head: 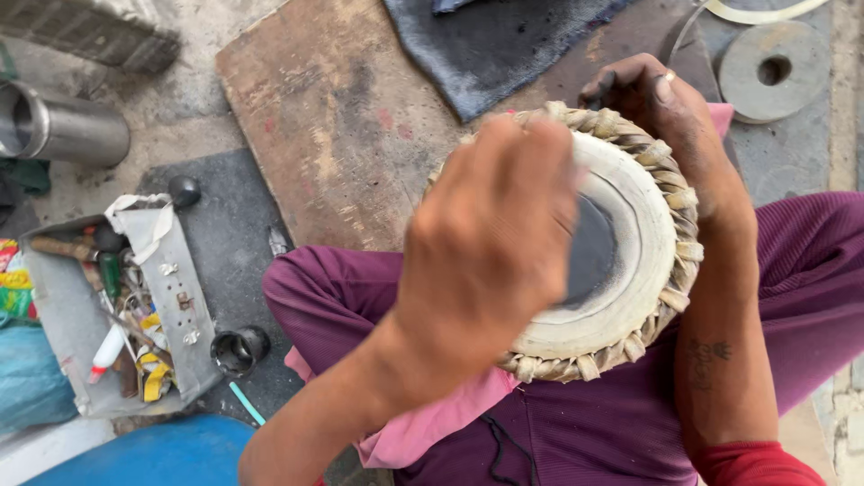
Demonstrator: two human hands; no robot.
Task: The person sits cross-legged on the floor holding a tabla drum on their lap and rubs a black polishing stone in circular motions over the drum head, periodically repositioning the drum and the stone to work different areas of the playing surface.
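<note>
Workshop floor of grey concrete, seen from above my lap; items logged left to right. Steel cylinder (63, 126) lying on its side, far left. Grey tray (184, 315) of small tools and a white tube, on the floor beside a dark mat (229, 238). Small black cup (238, 349) just right of the tray. Worn wooden board (333, 126), a dark cloth (490, 45) across its top. My left hand (490, 252): blurred, fingers curled over the drum's face; I cannot tell whether it holds anything. Drum (630, 270): rests on my lap on a pink cloth (423, 423), pale skin with a black centre patch, braided strap around the rim. I judge it moderately heavy and rigid in the body, the skin taut and easily marked; best gripped by the braided rim, not the face. My right hand (670, 117): wrapped over the far rim, steadying it. Metal disc (774, 70) with a hole, top right, well apart. Nothing blocks the drum.
</note>
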